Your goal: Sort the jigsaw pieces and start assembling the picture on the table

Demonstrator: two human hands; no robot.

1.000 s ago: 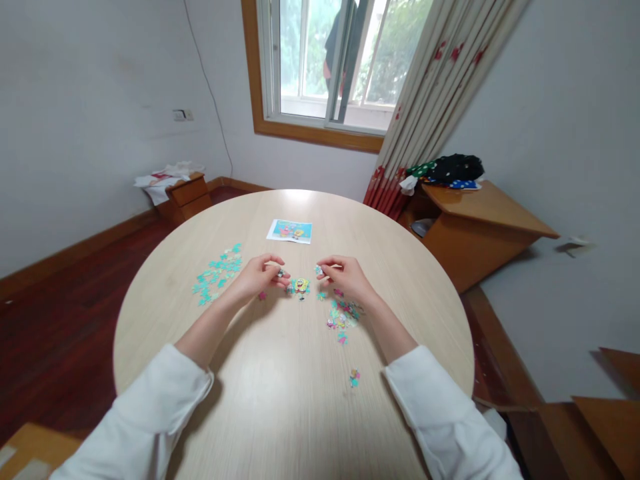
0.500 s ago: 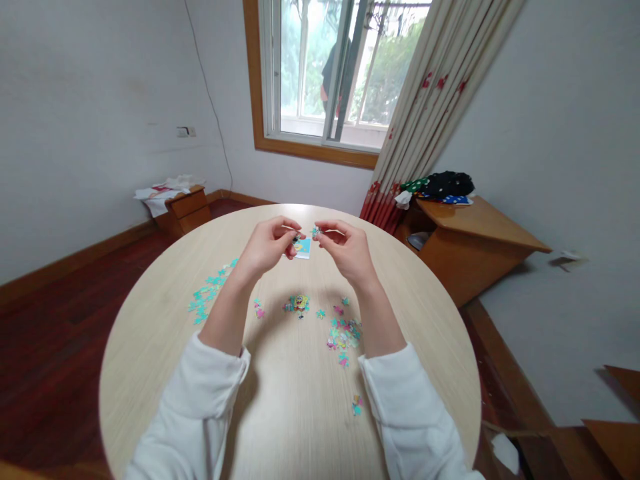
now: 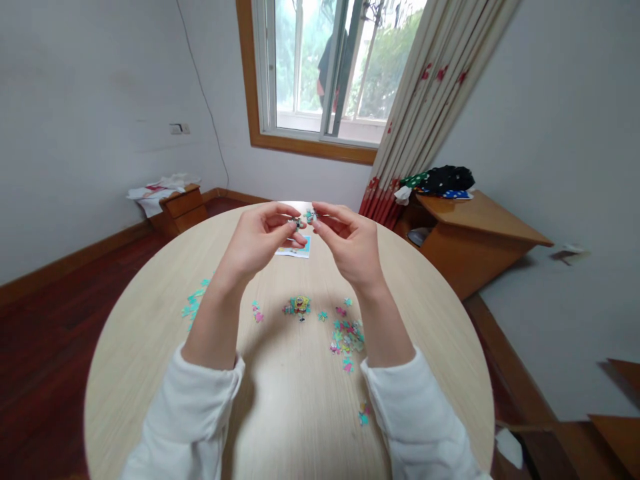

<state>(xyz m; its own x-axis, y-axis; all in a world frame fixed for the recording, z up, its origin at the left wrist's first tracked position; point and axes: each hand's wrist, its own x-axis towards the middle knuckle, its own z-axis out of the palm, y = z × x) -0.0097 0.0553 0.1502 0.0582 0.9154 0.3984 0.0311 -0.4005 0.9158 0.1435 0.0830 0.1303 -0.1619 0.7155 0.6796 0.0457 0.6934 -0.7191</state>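
Note:
Between the thumb and fingers of my left hand [image 3: 257, 240] is a small jigsaw piece [image 3: 299, 223] with dark and teal patches. My right hand [image 3: 350, 243] pinches another jigsaw piece [image 3: 311, 215], teal with dark marks. Both hands are raised over the far part of the table, the two pieces close to each other; whether they touch I cannot tell. Below and behind the fingers lies a small picture card [image 3: 295, 250], partly hidden by my left hand. Nearer to me, a joined cluster of pieces [image 3: 299, 305] shows a yellow cartoon figure.
On the round table [image 3: 300, 413], teal pieces [image 3: 193, 303] lie at left, partly behind my left forearm. A mixed pile [image 3: 346, 337] sits by my right forearm. Loose pieces [image 3: 257, 312] lie around the cluster. A person [image 3: 327, 70] stands beyond the window.
Both hands have risen slightly and come closer together, bringing the two held pieces nearer to each other. The view has shifted a little. The pieces on the table lie as before.

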